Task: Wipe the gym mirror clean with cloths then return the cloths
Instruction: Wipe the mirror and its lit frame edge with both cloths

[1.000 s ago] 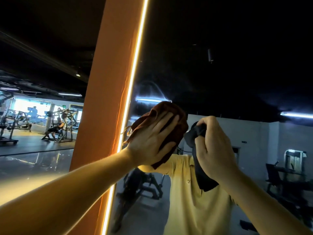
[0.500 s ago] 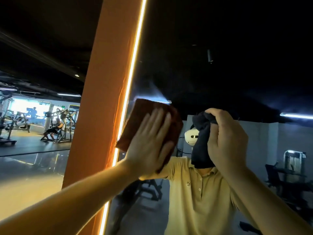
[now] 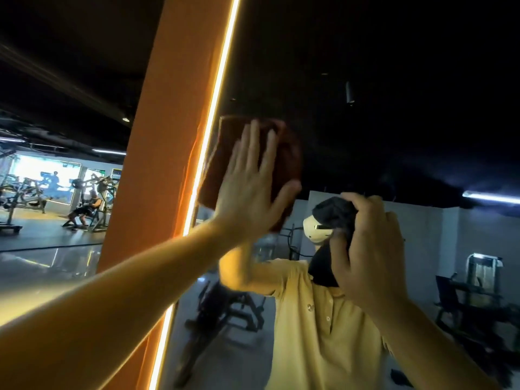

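the left grip (image 3: pixel 250 190), nearest, with its forearm reaching up from the lower left, is flat and spread. its fingers are straight and the palm presses the brown cloth (image 3: pixel 216 164) against the glass. a flat palm spreads pressure over the whole pad, which suits a broad wiping stroke. the cloth is folded into a rough rectangle with its left edge right at the light strip (image 3: pixel 216 88), so this pass looks aimed at the mirror's left border.

the right grip (image 3: pixel 365 249), lower and to the right, is curled round the dark cloth (image 3: pixel 334 212), which is bunched at the top with a tail hanging below the fist. whether that cloth touches the glass i cannot tell. i judge it is held ready as the second cloth, perhaps for buffing.

behind both is the mirror (image 3: pixel 394 108), dark in its upper part, reflecting the person's yellow shirt (image 3: pixel 323 333). left of the strip stands the orange pillar (image 3: pixel 168 136), and far beyond it are gym machines (image 3: pixel 84 198). wiping is under way; the cloths are not yet returned.
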Motion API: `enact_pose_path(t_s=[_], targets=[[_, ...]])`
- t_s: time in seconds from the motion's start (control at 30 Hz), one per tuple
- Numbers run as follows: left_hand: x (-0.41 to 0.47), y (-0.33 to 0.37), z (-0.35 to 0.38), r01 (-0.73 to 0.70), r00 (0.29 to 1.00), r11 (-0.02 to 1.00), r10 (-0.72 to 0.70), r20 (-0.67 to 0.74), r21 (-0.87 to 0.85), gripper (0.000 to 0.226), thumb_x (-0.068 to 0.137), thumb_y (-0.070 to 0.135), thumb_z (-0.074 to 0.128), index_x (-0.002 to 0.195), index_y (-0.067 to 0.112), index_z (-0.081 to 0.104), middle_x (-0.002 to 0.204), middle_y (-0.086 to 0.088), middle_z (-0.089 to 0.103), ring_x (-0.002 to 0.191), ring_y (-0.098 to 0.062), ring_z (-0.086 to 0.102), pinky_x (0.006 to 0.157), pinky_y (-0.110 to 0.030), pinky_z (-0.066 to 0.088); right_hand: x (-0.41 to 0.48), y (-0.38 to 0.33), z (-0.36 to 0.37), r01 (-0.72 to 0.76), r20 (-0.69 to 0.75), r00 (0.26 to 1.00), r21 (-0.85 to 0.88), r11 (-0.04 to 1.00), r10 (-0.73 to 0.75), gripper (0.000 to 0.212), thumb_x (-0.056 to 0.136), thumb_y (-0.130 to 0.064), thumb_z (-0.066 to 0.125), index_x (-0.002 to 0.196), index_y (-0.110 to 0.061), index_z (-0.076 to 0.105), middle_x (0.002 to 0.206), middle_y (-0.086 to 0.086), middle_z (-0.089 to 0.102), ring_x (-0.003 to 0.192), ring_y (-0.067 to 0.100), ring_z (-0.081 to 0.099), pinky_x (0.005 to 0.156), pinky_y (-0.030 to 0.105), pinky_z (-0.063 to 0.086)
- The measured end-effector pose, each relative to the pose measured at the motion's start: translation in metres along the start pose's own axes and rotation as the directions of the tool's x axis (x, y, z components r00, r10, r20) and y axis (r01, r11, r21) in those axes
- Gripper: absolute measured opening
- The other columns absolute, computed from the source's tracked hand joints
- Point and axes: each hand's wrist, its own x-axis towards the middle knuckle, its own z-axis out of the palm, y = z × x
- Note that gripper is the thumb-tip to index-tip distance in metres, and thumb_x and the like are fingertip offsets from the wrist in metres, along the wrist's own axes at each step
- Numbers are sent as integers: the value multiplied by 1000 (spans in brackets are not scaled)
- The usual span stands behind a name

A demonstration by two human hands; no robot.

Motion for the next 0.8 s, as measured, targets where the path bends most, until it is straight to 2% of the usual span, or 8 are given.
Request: enact_pose_path(t_s=[0.1,0.2,0.3,0.4,0.47,0.57,0.7,0.8], targets=[[-83,13,4,-271,953,962,271,135,-16,85,108,61,32,167,6,7,174,-23,-5,162,-37,-4,131,-55,9,2,-2,0,-45,-17,999,64,997,46,46,89,-12,56,133,-13,44,114,-1,45,92,7,44,72,35,44],[-76,-23,-11,-534,821,843,500,274,60,81,108,62,27,167,12,4,172,-22,-2,159,-39,2,128,-58,11,0,0,0,-31,40,999,23,999,30,41,90,-19,50,131,-14,48,113,6,52,91,14,49,73,34,39],[-21,-50,-22,-345,913,936,317,257,72,80,106,56,35,167,13,7,174,-18,2,160,-36,12,129,-57,16,-1,4,0,-12,91,996,10,1000,11,40,90,-23,45,128,-11,50,110,11,57,90,26,57,78,35,41],[7,-44,-12,19,985,994,-37,170,106,74,112,47,31,168,14,-3,175,-13,-14,162,-30,-5,132,-51,7,-2,5,0,-21,76,997,-10,1000,22,40,91,-22,45,129,-11,50,111,12,58,91,24,55,78,36,43],[-9,-22,-3,138,987,988,-143,69,68,72,113,47,28,167,14,-8,174,-11,-18,162,-26,-11,132,-48,4,-3,5,0,-43,55,998,0,999,43,41,93,-22,45,132,-11,50,113,9,54,90,19,50,76,34,40],[-92,2,2,-79,994,996,82,66,-49,72,113,49,24,167,5,5,175,-19,-4,163,-34,-1,131,-54,9,-3,3,2,-87,45,995,19,996,86,43,94,-21,44,136,-13,48,116,6,52,91,16,48,75,36,42],[-138,-34,-18,-309,920,951,291,262,30,80,109,61,29,165,6,20,173,-24,10,161,-41,12,126,-63,24,-2,1,1,-67,56,996,10,998,66,43,95,-14,46,138,-8,49,114,11,55,89,25,55,78,42,46],[-57,-48,-30,-144,970,988,131,204,49,86,105,66,28,166,7,18,173,-24,7,161,-40,9,129,-58,16,-4,0,0,-79,79,994,-5,997,79,44,95,-17,45,138,-8,52,115,11,57,91,25,56,79,34,40]])
